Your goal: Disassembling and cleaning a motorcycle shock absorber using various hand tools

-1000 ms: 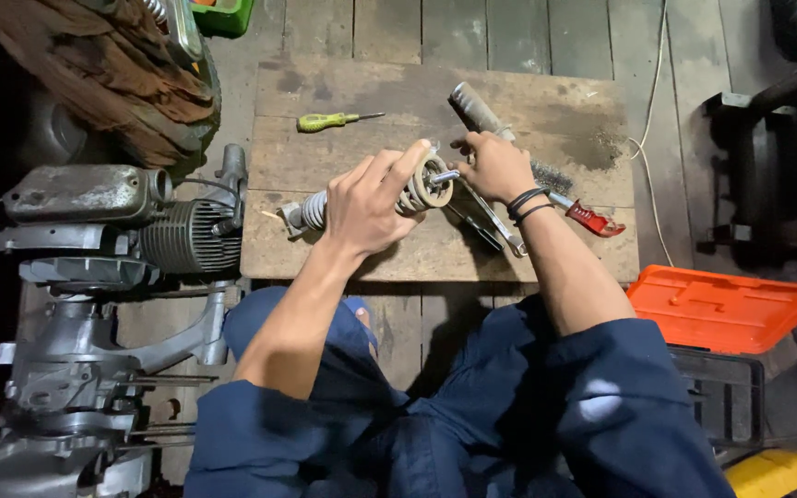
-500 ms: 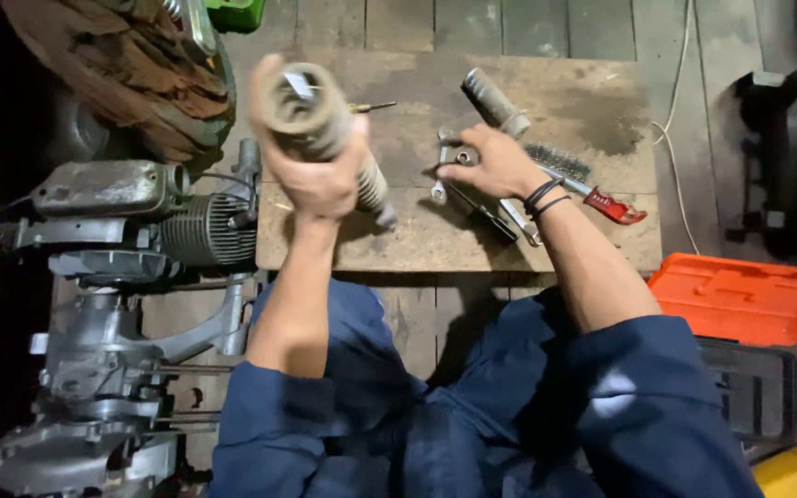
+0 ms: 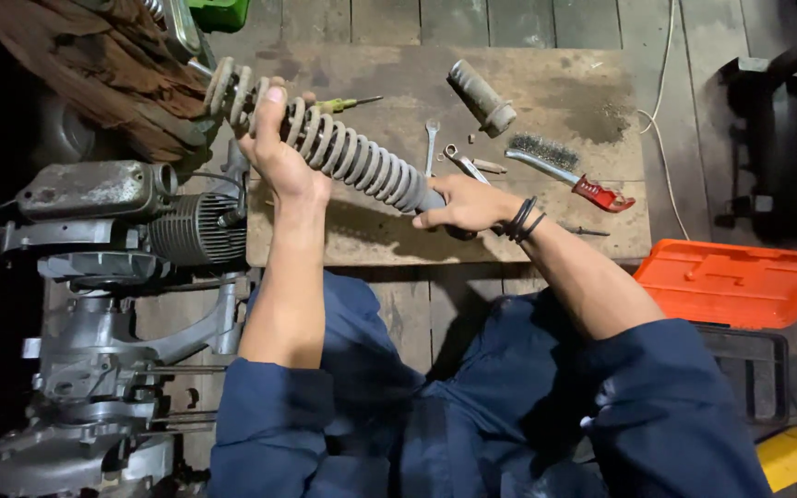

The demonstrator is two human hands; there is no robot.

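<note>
Both hands grip the coil-spring shock absorber [image 3: 343,152], held slanted across the upper centre of the frame above the wooden board [image 3: 546,235]: left hand [image 3: 279,152] closed round its upper coils, right hand [image 3: 463,205] clasping its lower end. Firm, even support at both ends seems wise.

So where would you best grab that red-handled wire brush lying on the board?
Probably by the red handle of the wire brush, coming from above on the right. The handle end points away from the bristles and lies free on the wooden board, apart from the wrenches beside it.
</note>
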